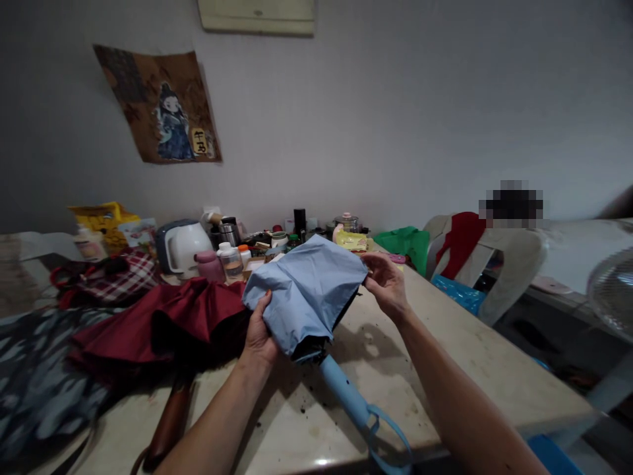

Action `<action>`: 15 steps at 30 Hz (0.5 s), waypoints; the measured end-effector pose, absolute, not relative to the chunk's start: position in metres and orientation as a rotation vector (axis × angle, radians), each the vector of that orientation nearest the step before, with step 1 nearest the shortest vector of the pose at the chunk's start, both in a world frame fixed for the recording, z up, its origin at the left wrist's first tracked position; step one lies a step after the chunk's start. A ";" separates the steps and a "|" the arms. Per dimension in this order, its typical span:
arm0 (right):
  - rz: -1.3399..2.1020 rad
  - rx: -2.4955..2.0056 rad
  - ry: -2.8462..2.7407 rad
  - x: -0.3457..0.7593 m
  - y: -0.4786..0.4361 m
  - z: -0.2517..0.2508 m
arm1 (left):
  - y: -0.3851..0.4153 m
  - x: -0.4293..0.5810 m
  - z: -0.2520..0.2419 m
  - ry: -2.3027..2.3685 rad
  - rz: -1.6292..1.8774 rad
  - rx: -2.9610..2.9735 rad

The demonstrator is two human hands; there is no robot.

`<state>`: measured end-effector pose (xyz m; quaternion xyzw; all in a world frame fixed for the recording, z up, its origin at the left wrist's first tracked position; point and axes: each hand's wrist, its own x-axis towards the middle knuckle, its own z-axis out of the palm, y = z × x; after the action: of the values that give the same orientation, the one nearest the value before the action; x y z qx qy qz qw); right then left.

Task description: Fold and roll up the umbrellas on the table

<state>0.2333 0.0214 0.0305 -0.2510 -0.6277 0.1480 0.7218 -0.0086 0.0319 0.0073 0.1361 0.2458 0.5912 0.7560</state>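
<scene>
A light blue folding umbrella (pixel 309 284) is held above the table, its canopy loose and partly gathered. Its blue handle (pixel 346 392) points down toward me, with a wrist loop (pixel 395 448) hanging from the end. My left hand (pixel 262 330) grips the canopy's left side, thumb on top of the cloth. My right hand (pixel 386 284) pinches the canopy's right edge between thumb and fingers. To the left lies a dark red umbrella (pixel 208 310), loosely folded, with a brown handle (pixel 171 422) close to my left forearm.
A camouflage-patterned cloth (pixel 44 382) and a plaid bag (pixel 119 277) lie on the left. Behind stand a white kettle (pixel 185 244), a pink jar (pixel 210 266) and several bottles. The pale tabletop (pixel 475 356) has dark specks. A fan (pixel 613 290) and chair (pixel 519 264) are at right.
</scene>
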 end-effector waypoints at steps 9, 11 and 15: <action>0.044 -0.798 -1.229 0.233 0.032 0.019 | 0.032 -0.009 0.008 0.536 1.286 0.300; -0.058 -0.853 -1.173 0.234 0.032 0.019 | 0.032 -0.009 0.008 0.531 1.288 0.301; -0.181 -0.935 -1.130 0.234 0.030 0.018 | 0.031 -0.010 0.008 0.522 1.300 0.303</action>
<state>0.2345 0.0298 0.0179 -0.4262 -0.5150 -0.0826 0.7391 -0.0096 0.0315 0.0077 0.1391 0.2393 0.5958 0.7540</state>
